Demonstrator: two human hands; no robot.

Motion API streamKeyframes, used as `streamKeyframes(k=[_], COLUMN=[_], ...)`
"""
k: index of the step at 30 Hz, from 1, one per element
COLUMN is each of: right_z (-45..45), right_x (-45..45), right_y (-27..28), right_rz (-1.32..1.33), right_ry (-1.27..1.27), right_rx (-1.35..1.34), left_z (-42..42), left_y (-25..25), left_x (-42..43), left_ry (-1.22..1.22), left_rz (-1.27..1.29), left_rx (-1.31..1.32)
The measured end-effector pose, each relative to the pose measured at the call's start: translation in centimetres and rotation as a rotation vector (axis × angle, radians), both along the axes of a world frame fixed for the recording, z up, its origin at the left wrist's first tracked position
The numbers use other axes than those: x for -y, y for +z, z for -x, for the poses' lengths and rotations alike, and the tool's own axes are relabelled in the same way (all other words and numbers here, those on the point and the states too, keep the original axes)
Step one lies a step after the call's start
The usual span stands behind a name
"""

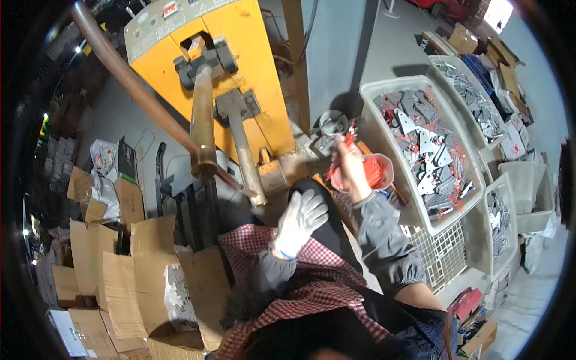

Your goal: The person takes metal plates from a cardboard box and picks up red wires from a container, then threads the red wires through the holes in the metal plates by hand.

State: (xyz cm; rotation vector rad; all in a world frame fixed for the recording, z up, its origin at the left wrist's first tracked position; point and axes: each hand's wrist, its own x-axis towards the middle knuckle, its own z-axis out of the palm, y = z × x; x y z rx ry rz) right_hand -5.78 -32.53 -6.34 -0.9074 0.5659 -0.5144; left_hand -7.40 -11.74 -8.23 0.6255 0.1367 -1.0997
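My left hand (302, 223), in a white glove, is held over my lap with its fingers spread and nothing in it. My bare right hand (353, 170) is over a small tub (388, 182) filled with thin red strands (373, 173). Its fingers are closed, and a bit of red shows at the fingertips; the exact kind of piece is too small to make out. A round metal cup (333, 123) with small parts stands just beyond that hand. The checked red-and-white apron (324, 292) covers my lap.
Ahead stands a yellow machine (240, 36) with metal arms. On the right, a large grey bin (393, 147) holds flat metal parts and red pieces. More bins (441, 59) stand beyond it. Open cardboard boxes (129, 288) are on my left. A copper-coloured bar (129, 78) slants across the upper left.
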Motion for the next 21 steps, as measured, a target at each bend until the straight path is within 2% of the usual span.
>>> streamKeyframes(k=[1,3,4,5,7,8,9,10,11,12,13,15,16,17,18,19,20,21], right_z=[0.5,1.8,2.6,3.1,4.0,4.5,4.7,5.0,5.1,5.2,5.5,6.2,6.2,6.4,6.9,7.4,7.6,8.6], right_x=[-2.9,-7.5,-9.2,-10.8,-12.3,-13.1,-13.7,-14.5,-14.4,-15.0,-16.7,-19.6,-21.0,-22.3,-23.7,-25.1,-25.4,-26.3], right_y=[1.1,2.7,2.4,2.1,0.4,1.5,3.3,5.5,4.1,5.1,6.4,5.7,5.4,4.2,5.9,5.7,6.7,5.9], right_rz=[0.011,-0.1,-0.095,-0.094,-0.003,-0.127,-0.251,-0.268,-0.234,-0.073,0.098,0.072,0.001,0.174,0.116,0.151,0.297,0.29], right_ry=[0.009,0.131,0.207,0.29,0.421,0.451,0.474,0.468,0.695,0.795,0.905,1.123,1.263,1.304,1.32,1.311,1.468,1.461], right_rx=[0.063,0.032,0.045,0.058,0.096,0.17,0.243,0.121,0.31,0.158,0.019,-0.174,-0.231,-0.14,-0.278,-0.431,-0.326,-0.214], left_z=[-0.3,0.2,0.3,0.1,0.9,1.6,2.1,2.5,2.6,2.3,3.0,2.2,2.2,2.4,3.3,3.7,4.3,5.0], left_y=[-0.8,1.5,1.5,1.2,-2.9,-2.7,-1.4,0.5,2.5,5.0,5.2,8.0,7.5,7.0,9.6,7.8,7.4,7.2], left_x=[0.3,1.1,1.1,0.3,-2.9,-4.0,-4.4,-4.8,-5.6,-8.1,-10.7,-14.3,-15.8,-17.8,-19.9,-22.0,-23.9,-26.0], left_ry=[-0.021,0.083,0.257,0.241,0.177,0.242,0.273,0.295,0.31,0.205,0.211,0.039,0.113,0.182,0.276,0.368,0.4,0.418], left_rz=[0.195,0.254,0.301,0.317,0.857,0.864,0.645,0.402,0.134,-0.017,-0.29,-0.51,-0.479,-0.452,-0.251,-0.219,-0.219,-0.202], left_rx=[-0.147,-0.308,-0.336,-0.26,-0.738,-0.726,-0.39,-0.071,0.232,0.52,0.63,0.531,0.648,0.771,0.56,0.993,0.847,0.69])
